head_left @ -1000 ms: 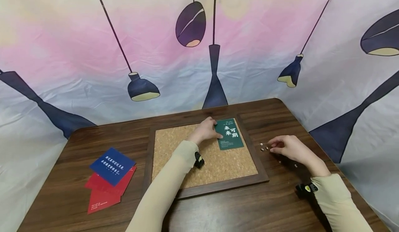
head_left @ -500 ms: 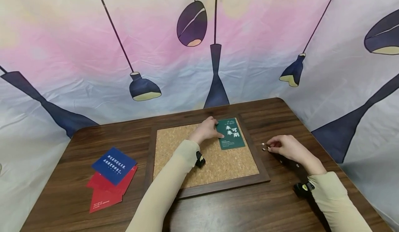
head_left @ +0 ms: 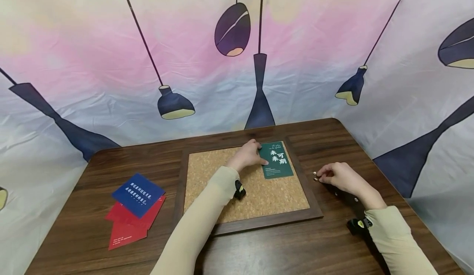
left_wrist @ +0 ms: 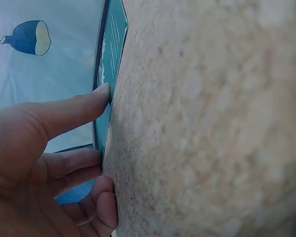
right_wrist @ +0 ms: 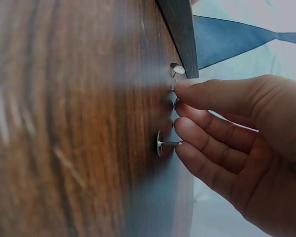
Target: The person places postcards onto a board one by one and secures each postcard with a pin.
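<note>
Green card (head_left: 276, 160): lying in the far right corner of the corkboard (head_left: 274, 197), nothing visible pinning it. Left hand (head_left: 247, 155): thumb and fingers standing apart, resting along the card's left edge; a slip or early lift would likely be letting the card skew. Right hand (head_left: 344, 178): thumb and forefinger tips standing close together; whether they are pinching anything, one cannot tell. Upright tack (right_wrist: 161, 143): resting on its head, point facing the other fingertips; a downward press could be pricking them. Tilted tack (right_wrist: 177, 68): lying just beside the thumb; a brush could be rolling it away. Blue card (head_left: 138, 195): lying over red cards (head_left: 129, 232), well apart.
</note>
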The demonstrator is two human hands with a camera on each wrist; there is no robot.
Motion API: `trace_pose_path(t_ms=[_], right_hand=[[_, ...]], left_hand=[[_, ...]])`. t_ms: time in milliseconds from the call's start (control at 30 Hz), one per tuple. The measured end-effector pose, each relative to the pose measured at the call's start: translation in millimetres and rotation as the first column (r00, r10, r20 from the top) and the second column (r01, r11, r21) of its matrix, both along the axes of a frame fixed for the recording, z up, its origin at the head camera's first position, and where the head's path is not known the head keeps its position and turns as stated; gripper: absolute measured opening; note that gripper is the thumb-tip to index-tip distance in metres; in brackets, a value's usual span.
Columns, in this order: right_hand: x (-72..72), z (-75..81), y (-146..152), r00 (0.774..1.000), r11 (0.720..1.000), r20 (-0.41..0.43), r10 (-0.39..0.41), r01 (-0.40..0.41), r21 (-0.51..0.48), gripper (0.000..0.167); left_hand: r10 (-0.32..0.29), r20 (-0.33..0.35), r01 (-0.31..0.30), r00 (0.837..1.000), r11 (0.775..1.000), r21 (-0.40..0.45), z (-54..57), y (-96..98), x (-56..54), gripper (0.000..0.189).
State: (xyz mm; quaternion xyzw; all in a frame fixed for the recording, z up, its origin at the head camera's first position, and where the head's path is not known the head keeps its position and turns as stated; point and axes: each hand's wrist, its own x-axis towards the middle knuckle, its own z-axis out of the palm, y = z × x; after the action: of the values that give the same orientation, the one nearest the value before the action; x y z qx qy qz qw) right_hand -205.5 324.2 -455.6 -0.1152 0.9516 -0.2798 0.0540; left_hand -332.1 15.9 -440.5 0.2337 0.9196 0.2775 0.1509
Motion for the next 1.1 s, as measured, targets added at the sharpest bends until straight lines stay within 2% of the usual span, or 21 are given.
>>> trace_pose_path(t_ms=[400, 733, 1100], right_hand=[[-1.0, 2.4, -1.8, 1.0, 0.999, -0.007, 0.012, -0.011, 0.046, 0.01], [-1.1, 5.1, -2.2, 0.999, 0.995, -0.036, -0.016, 0.02, 0.102, 0.011], [-4.0, 6.6, 0.9, 1.0, 0.996, 0.021, -0.008, 0.007, 0.086, 0.009]], left_hand=[[0.002, -0.011, -0.002, 1.0, 1.0, -0.015, -0.3, 0.7, 1.3, 0.069], [0.003, -0.031, -0.003, 1.0, 1.0, -0.024, -0.8, 1.3, 0.8, 0.068], [0.009, -0.026, -0.009, 1.0, 1.0, -0.026, -1.2, 0.9, 0.9, 0.068]])
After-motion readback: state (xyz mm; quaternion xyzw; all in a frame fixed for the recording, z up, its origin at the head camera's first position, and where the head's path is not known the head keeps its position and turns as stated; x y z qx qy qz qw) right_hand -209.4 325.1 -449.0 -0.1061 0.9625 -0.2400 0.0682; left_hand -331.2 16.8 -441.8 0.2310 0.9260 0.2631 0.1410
